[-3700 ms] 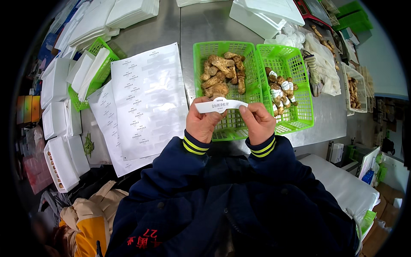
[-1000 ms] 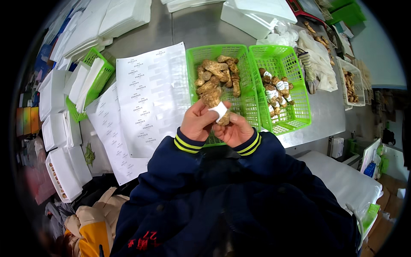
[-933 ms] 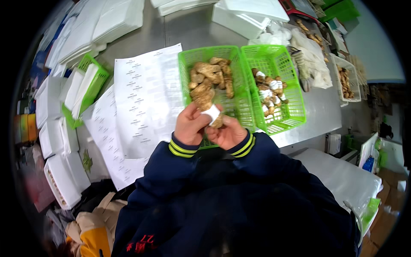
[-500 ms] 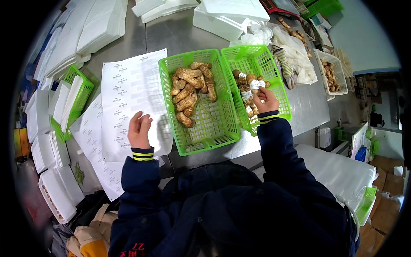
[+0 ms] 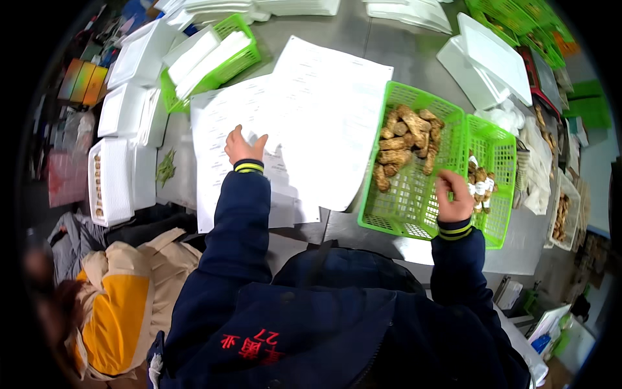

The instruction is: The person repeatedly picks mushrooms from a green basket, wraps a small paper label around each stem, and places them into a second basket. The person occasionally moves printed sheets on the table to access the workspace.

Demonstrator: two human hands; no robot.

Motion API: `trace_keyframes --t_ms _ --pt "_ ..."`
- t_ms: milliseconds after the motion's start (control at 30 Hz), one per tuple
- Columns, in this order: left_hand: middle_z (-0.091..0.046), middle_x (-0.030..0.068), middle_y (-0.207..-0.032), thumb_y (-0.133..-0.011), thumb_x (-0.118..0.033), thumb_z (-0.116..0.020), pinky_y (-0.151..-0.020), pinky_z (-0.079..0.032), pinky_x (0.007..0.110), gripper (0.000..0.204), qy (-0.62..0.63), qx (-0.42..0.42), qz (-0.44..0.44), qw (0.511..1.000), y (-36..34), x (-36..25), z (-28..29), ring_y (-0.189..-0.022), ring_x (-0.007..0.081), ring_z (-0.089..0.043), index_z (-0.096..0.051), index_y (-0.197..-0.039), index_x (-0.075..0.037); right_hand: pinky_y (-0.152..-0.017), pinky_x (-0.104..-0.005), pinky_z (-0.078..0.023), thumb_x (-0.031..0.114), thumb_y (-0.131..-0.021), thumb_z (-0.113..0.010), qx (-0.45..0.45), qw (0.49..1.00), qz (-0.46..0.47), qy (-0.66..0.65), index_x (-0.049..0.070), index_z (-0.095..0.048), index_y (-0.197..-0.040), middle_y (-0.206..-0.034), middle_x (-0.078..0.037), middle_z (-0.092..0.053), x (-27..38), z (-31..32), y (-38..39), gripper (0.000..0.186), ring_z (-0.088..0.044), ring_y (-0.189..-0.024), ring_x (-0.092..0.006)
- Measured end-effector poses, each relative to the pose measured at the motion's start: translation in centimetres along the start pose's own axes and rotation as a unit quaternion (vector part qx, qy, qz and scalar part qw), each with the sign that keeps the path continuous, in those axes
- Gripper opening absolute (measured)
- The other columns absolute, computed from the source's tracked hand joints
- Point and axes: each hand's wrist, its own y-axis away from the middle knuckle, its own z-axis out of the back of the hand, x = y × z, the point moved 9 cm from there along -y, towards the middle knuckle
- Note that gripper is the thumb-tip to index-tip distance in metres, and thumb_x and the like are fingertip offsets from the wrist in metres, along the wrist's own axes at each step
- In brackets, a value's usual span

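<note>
My left hand (image 5: pixel 245 146) hovers over white sheets of printed labels (image 5: pixel 324 117), thumb and fingers apart, nothing visible in it. Loosely bent, my right hand (image 5: pixel 455 196) is over the adjoining rims of two green plastic baskets; a gap shows between thumb and fingers, and I see nothing held. In the larger basket (image 5: pixel 403 228), brown-and-cream mushrooms (image 5: pixel 396 157) lie heaped toward the far left. Mushrooms with white label bands (image 5: pixel 480 186) lie in the narrower basket (image 5: pixel 495 235) to the right, partly hidden by my right hand.
White foam boxes (image 5: pixel 123 110) line the table's left side, near a green basket (image 5: pixel 249 55) of white pads and some green leaves (image 5: pixel 166 167). A lidded foam box (image 5: pixel 476 71) and pale cloths (image 5: pixel 536 165) sit at the right. Beige-and-yellow clothing (image 5: pixel 123 305) is at lower left.
The view has swung left. My right hand has left the labelled mushroom it was touching and drawn back over the basket rims. My left hand has moved left across the label sheets.
</note>
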Motion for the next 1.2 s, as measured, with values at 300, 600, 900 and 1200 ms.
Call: trace_keyframes --t_ms 300,600,900,1200 --pt "-0.062 0.0049 -0.086 -0.076 -0.025 -0.065 -0.066 -0.048 0.029 0.036 0.269 0.380 0.174 0.868 3.8 6.5 -1.9 -0.078 0.0133 -0.058 -0.060 -0.104 -0.003 -0.063 -0.0238 -0.047 0.004 -0.078 -0.059 0.257 0.936 -0.058 -0.233 -0.002 -0.061 -0.093 -0.079 -0.010 -0.059 8.0 -16.8 2.0 0.015 -0.059 -0.068 -0.0142" --pt "-0.057 0.0012 -0.076 -0.080 -0.012 -0.062 -0.052 -0.038 0.020 0.022 0.541 0.358 0.171 0.741 8.2 2.6 3.2 -0.061 0.0053 -0.048 -0.058 -0.096 0.004 -0.062 -0.0258 -0.048 0.008 -0.077 -0.061 0.283 0.926 -0.049 -0.243 0.001 -0.062 -0.092 -0.080 -0.011 -0.060 14.0 -25.5 1.5 0.017 -0.060 -0.067 -0.0172" --pt "-0.061 0.0053 -0.086 -0.081 -0.012 -0.056 -0.066 -0.043 0.022 0.027 0.541 0.436 0.150 0.703 10.1 1.8 2.9 -0.075 0.0095 -0.055 -0.057 -0.103 0.005 -0.060 -0.0268 -0.049 0.020 -0.071 -0.069 0.309 0.936 -0.046 -0.159 -0.001 -0.063 -0.089 -0.080 -0.013 -0.061 14.9 -27.8 2.6 0.028 -0.062 -0.065 -0.0180" --pt "-0.057 0.0008 -0.079 -0.082 -0.011 -0.053 -0.065 -0.040 0.021 0.022 0.547 0.432 0.078 0.713 10.0 0.1 3.6 -0.072 0.0071 -0.049 -0.058 -0.098 0.004 -0.062 -0.0263 -0.048 0.017 -0.074 -0.065 0.322 0.917 -0.126 -0.199 0.001 -0.065 -0.089 -0.081 -0.013 -0.064 14.1 -27.3 3.0 0.022 -0.061 -0.068 -0.0176"
